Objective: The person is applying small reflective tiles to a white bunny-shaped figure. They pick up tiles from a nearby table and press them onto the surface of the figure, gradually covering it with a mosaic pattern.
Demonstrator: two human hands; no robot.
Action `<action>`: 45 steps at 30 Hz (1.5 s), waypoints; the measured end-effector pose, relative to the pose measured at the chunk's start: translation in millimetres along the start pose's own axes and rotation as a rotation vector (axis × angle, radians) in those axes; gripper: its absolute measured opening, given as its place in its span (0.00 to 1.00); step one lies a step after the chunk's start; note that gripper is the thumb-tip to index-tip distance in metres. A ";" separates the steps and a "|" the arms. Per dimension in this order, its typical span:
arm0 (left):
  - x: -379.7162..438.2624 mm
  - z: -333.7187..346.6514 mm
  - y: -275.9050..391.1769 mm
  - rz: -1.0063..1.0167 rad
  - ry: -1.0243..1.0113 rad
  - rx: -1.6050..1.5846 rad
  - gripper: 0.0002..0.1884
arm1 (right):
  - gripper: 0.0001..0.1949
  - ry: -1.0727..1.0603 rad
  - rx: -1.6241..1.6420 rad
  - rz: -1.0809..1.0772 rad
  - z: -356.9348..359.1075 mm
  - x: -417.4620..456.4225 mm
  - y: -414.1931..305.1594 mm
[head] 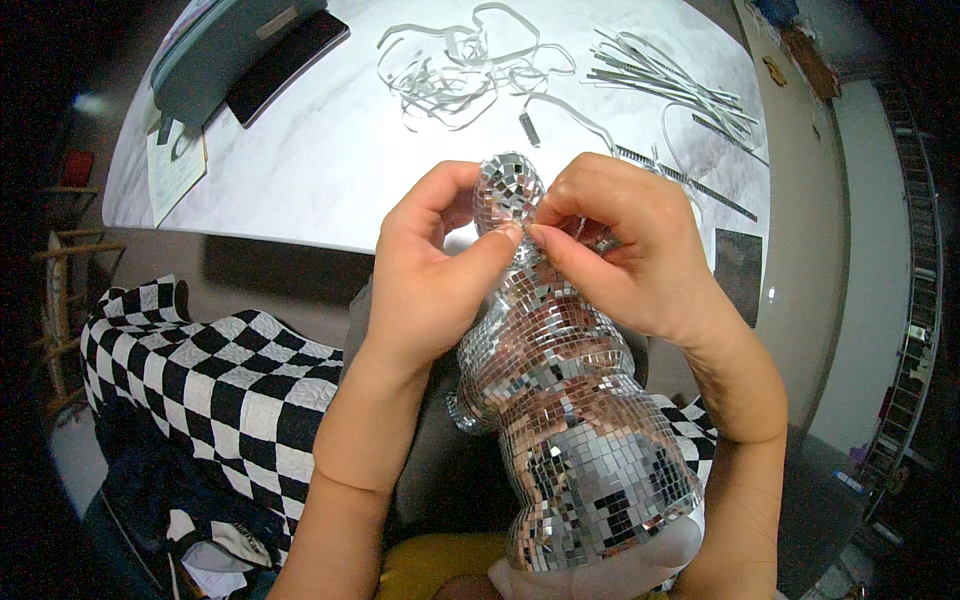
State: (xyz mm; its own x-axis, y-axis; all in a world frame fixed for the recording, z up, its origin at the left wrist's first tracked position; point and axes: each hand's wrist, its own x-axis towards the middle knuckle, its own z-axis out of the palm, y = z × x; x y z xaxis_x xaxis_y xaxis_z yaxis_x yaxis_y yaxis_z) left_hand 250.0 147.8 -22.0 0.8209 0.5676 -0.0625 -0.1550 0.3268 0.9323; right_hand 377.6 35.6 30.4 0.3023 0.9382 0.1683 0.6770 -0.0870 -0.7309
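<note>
A figure covered in small mirror tiles (555, 360) lies across the person's lap, its narrow rounded end at the table edge. My left hand (442, 262) grips that rounded end, fingers behind it and thumb on its front. My right hand (622, 240) pinches thumb and forefinger together at the narrow part beside my left thumb; whatever is between the fingertips is too small to tell. The wide lower end has an untiled whitish part (679, 540). A strip of mirror tiles (720, 196) and a small tile piece (529, 129) lie on the table beyond my hands.
On the marbled white table (300, 180) are tangled pale strips (457, 75), a bundle of thin tile strips (675, 82), a dark tile sheet (739, 266), a phone (289, 67), a grey-green case (217, 67) and a paper (176, 172). A checkered quilted cloth (225, 382) drapes at the left.
</note>
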 end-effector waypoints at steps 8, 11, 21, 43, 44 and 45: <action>0.9 0.7 -3.0 0.026 -0.002 0.000 0.12 | 0.04 0.023 0.009 -0.002 1.0 -1.4 0.6; 0.9 1.4 -4.2 0.034 0.006 -0.009 0.12 | 0.04 0.027 0.003 -0.015 0.1 -1.6 1.2; -2.9 11.0 -9.5 0.036 0.123 0.036 0.15 | 0.04 0.057 -0.003 -0.035 2.1 -1.8 0.9; -3.0 4.7 -5.4 0.045 0.041 -0.008 0.15 | 0.04 0.049 0.025 -0.001 1.0 -2.9 1.0; -2.4 4.7 -5.9 0.049 0.040 0.008 0.15 | 0.04 0.048 0.025 0.004 0.9 -3.1 1.2; -1.5 4.8 -6.6 0.054 0.040 0.025 0.15 | 0.05 0.048 0.023 0.005 0.8 -3.2 1.4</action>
State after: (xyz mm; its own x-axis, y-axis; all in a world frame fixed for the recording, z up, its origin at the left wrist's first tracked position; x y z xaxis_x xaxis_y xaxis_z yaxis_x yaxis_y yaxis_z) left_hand 252.4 141.1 -26.4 0.7893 0.6134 -0.0256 -0.1842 0.2763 0.9432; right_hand 377.0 32.7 28.3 0.3378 0.9206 0.1959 0.6597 -0.0832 -0.7469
